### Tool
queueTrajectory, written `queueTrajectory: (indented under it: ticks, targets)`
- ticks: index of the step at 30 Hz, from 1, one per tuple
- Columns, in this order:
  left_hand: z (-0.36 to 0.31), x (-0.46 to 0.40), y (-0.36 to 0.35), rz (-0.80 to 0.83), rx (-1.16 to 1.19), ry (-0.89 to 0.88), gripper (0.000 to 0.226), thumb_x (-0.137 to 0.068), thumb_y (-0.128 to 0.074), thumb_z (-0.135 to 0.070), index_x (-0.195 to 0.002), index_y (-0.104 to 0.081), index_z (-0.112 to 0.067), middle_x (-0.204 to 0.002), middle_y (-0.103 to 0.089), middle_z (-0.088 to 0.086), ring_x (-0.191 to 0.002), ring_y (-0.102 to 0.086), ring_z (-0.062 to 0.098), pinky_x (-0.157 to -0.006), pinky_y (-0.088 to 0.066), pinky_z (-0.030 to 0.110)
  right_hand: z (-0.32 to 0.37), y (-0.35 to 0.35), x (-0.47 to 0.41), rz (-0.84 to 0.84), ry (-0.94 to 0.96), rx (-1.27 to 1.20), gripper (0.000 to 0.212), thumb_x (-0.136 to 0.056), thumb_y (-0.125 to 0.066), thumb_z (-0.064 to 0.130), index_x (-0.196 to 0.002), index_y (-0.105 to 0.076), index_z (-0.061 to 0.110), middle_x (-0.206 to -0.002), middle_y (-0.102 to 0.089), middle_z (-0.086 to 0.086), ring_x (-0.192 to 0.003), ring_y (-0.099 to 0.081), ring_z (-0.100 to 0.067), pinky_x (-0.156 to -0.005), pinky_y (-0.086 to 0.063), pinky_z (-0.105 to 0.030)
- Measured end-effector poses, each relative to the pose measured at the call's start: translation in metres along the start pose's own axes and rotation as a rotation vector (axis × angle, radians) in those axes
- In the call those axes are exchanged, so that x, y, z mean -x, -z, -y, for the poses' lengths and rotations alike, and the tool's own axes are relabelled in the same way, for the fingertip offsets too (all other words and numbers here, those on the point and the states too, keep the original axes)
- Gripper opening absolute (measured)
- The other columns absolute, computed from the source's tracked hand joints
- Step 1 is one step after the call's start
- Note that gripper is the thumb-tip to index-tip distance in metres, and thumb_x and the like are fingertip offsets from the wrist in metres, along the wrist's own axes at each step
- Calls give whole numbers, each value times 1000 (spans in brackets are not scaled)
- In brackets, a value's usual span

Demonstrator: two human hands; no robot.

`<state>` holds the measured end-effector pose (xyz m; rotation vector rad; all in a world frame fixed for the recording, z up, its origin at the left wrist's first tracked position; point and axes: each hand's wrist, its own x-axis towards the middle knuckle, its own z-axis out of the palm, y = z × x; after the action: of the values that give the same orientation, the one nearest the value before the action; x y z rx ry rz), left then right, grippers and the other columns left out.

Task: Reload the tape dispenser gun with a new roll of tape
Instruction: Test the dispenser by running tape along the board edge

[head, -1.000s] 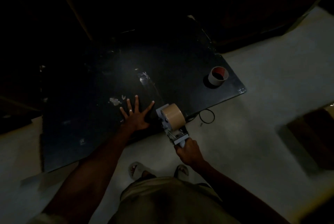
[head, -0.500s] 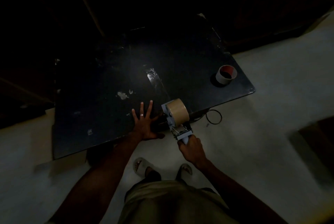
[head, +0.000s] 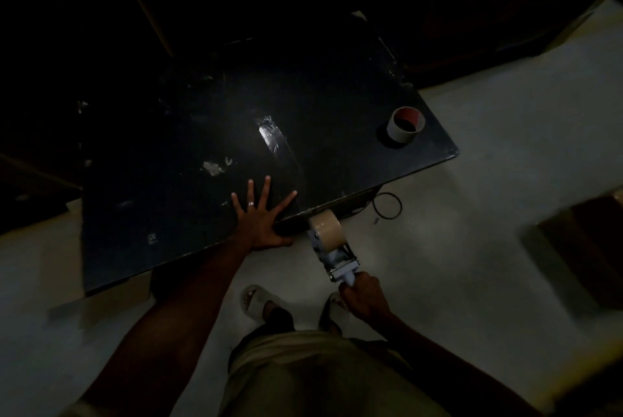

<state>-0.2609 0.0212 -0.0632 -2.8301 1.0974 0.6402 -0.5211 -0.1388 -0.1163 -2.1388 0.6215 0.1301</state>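
A person's right hand [head: 362, 295] grips the handle of a tape dispenser gun [head: 332, 248], its tan tape roll [head: 326, 227] at the dark worktop's [head: 202, 113] near edge, toward 11 o'clock from that hand. The left hand [head: 261, 214] lies flat, fingers spread, on the worktop. A spent tape core [head: 404, 128] stands toward 2 o'clock.

The person wore khaki shorts [head: 323, 376], pale slide sandals [head: 253, 295], and a ring [head: 250, 203] on the left hand [head: 261, 221].
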Motion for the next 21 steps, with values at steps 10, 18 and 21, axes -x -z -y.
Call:
queueTrajectory:
  ticks: [10, 18, 21]
  targets:
    - [-2, 1, 1, 20, -14, 17, 129, -48, -63, -81, -138, 25, -54, -153, 37, 6, -137, 32, 44, -101, 6, 78, 9, 7, -1, -34, 30, -4, 37, -83, -38, 37, -52, -39, 15, -50, -43, -3, -45, -39, -15, -47, -28, -33]
    - [-2, 1, 2, 33, -19, 33, 135, -46, -66, -79, -140, 26, -48, -153, 36, 5, -138, 31, 44, -102, 4, 78, 29, 21, -1, -120, -156, 49, 29, -73, -45, 37, -57, -42, 13, -49, -37, 14, -42, -34, 2, -43, -23, -17]
    - [-3, 1, 1, 27, -18, 35, 136, -45, -67, -79, -140, 26, -47, -153, 36, 4, -138, 30, 43, -102, 4, 78, 38, 29, -2, -138, -182, 44, 27, -82, -56, 20, -61, -45, 10, -49, -45, 7, -42, -38, -1, -40, -29, -15]
